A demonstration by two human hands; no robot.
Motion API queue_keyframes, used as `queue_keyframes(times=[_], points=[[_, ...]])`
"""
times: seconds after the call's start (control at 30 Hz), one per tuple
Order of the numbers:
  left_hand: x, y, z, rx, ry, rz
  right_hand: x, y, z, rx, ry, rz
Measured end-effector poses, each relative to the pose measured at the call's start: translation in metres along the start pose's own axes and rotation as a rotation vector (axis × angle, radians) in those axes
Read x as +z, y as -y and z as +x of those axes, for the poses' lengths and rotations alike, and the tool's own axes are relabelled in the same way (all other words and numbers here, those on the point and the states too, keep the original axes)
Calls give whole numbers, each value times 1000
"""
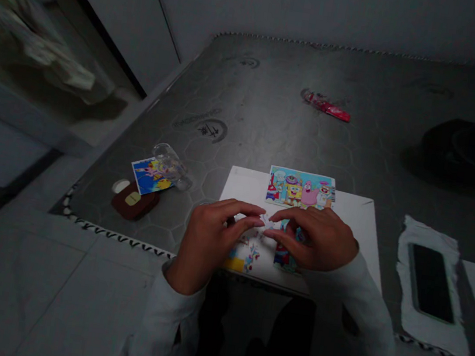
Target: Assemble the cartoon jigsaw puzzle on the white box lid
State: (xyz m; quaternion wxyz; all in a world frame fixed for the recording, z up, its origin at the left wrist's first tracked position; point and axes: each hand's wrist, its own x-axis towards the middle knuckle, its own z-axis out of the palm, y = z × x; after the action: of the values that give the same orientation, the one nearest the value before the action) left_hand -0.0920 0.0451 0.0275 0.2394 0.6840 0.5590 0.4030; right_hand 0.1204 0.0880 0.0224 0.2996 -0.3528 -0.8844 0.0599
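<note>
My left hand (216, 231) and my right hand (315, 236) meet over a white board (349, 217), fingertips almost touching. Thumb and fingers of each are pinched at a small pale piece (265, 221), too dim and tiny to name. Just beyond the hands, a cartoon picture card (300, 189) lies flat on the board. Another colourful picture (283, 258) is partly hidden beneath my right hand. Close to my left hand are small coloured bits (251, 258) and a yellow patch (234, 263) on the board.
To the left lie a cartoon card (144, 179) with a clear plastic container (172, 166) on it and a brown case (134, 202). A red wrapper (327, 106) rests farther back. At right, a phone (431, 282) sits on white cloth (411, 232); a dark object (471, 149) stands behind.
</note>
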Motion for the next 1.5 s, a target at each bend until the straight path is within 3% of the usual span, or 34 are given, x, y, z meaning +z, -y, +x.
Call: queue_keyframes(times=[0.3,0.8,1.0,1.13,1.3,1.5], points=[[0,-3,0,33,3,43,3,5,1,51,-39,34],[4,0,1,-26,109,113,2,4,-3,220,93,-46],[4,7,-1,-97,326,379,-6,-20,-16,385,124,-138],[3,4,-2,-149,463,472,-8,-24,-19,407,176,-133],[4,1,-2,-198,562,529,-16,-22,-14,416,233,-106],[8,2,-3,-198,586,550,-20,-23,-12,414,308,-45]])
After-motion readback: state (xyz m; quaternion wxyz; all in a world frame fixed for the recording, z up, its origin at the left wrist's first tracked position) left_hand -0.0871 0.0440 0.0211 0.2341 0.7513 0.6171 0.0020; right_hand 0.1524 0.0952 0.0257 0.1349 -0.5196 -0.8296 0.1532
